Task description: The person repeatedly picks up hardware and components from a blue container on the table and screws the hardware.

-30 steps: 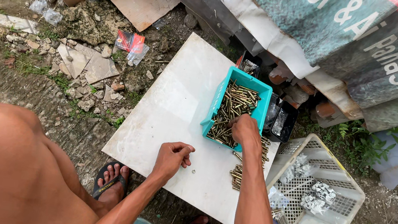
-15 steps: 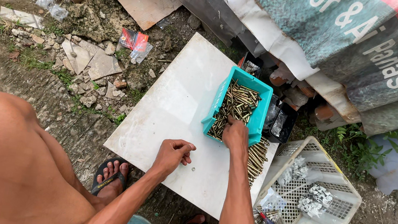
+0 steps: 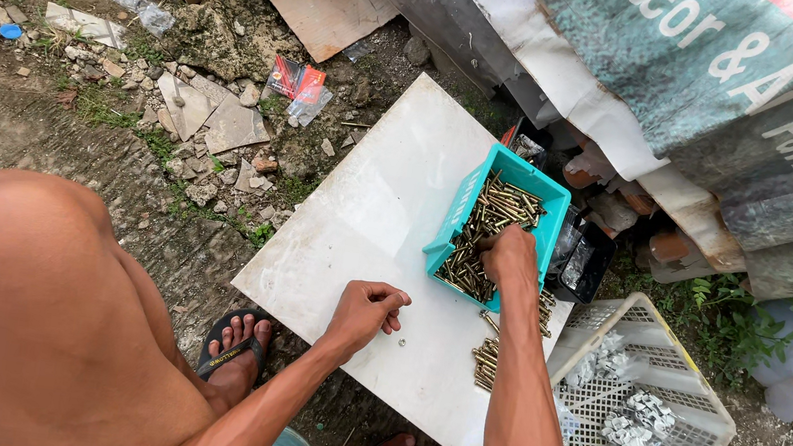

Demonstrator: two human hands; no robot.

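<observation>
Over the teal bin (image 3: 462, 223) of brass bolts (image 3: 489, 226), the right hand (image 3: 508, 255) is closing around some; beside it, the left hand (image 3: 363, 312) is curling loosely, contents unclear.

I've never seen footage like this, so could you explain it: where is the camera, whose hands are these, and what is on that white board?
The camera sits on a person's head and looks down, so the bare arms are the person's own. There is no machine here. The right hand reaches into a teal plastic bin full of brass-coloured screws or bolts. The left hand rests loosely curled on a white board laid on the ground; whether it holds anything I cannot tell. More of the same fasteners lie in a small pile beside the right forearm. A white plastic crate with small silvery packets stands to the right.
</observation>
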